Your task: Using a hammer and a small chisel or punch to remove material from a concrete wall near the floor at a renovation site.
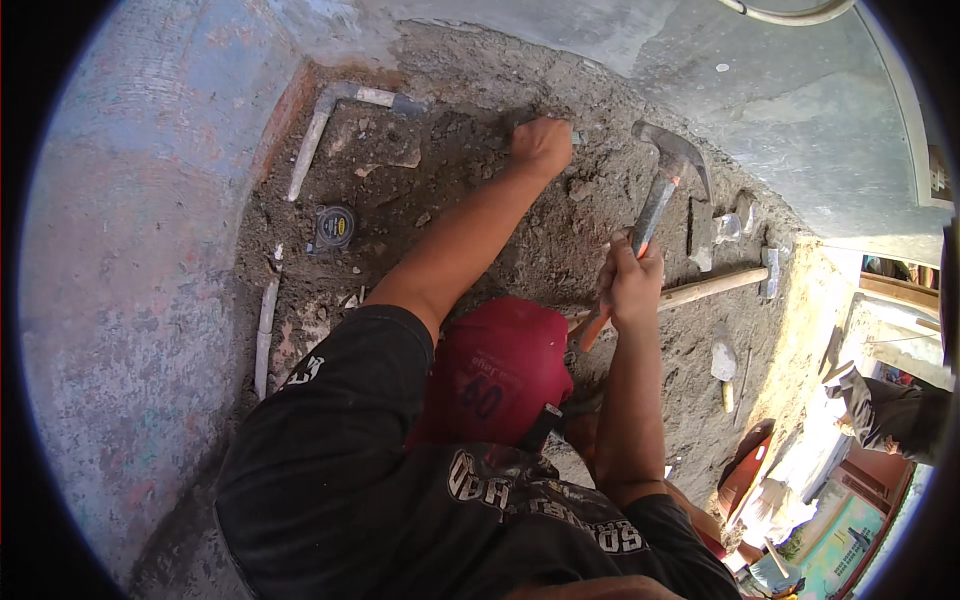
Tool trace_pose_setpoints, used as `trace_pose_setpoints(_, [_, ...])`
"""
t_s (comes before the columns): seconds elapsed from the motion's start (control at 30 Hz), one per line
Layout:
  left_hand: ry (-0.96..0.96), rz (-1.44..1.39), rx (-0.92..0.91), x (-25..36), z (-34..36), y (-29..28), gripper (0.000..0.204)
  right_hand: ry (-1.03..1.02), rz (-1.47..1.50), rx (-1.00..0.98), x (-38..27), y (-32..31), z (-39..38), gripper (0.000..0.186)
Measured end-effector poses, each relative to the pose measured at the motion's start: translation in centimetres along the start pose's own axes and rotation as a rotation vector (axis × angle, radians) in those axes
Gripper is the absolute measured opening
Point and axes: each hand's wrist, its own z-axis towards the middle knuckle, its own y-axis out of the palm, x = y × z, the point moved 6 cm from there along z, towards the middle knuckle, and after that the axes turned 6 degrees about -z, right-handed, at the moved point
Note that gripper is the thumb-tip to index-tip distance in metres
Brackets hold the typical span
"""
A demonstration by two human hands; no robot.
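Note:
My left hand (pixel 541 147) is a closed fist low over the rough dirt near the wall. A small pale-green end of something pokes out past its right side, but the fingers hide the rest. My right hand (pixel 632 280) grips a claw hammer (pixel 655 205) by its orange-and-grey handle. The hammer's metal head is up, to the right of my left fist and apart from it. Red cloth with dark lettering (pixel 495 375) lies between my forearms.
A bent grey pipe (pixel 312 145) and a round tape measure (pixel 336 226) lie to the left. Rightward are a long-handled sledgehammer (pixel 715 288), a clear plastic cup (pixel 728 228) and a trowel (pixel 723 362). Walls border the dirt. Another person's dark sleeve (pixel 905 412) shows far right.

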Motion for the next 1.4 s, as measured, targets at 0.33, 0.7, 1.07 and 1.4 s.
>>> trace_pose_setpoints(0.33, [0.567, -0.173, 0.228, 3.6, -4.6, -0.8, 0.028, -0.095, 0.037, 0.008, -0.8, -2.0, -3.3, 0.017])
trace_pose_setpoints(0.7, [0.646, -0.350, 0.175, 1.7, -6.6, 2.0, 0.026, -0.025, -0.132, 0.195, -0.7, -9.2, -6.4, 0.021])
trace_pose_setpoints(1.07, [0.733, -0.094, -0.047, 8.2, -2.5, 10.0, 0.026, 0.003, -0.481, 0.388, -7.6, -22.3, -17.7, 0.032])
trace_pose_setpoints(1.4, [0.806, 0.212, -0.217, 17.3, -3.8, 12.3, 0.036, -0.024, -0.907, 0.323, -11.0, -35.2, -22.2, 0.046])
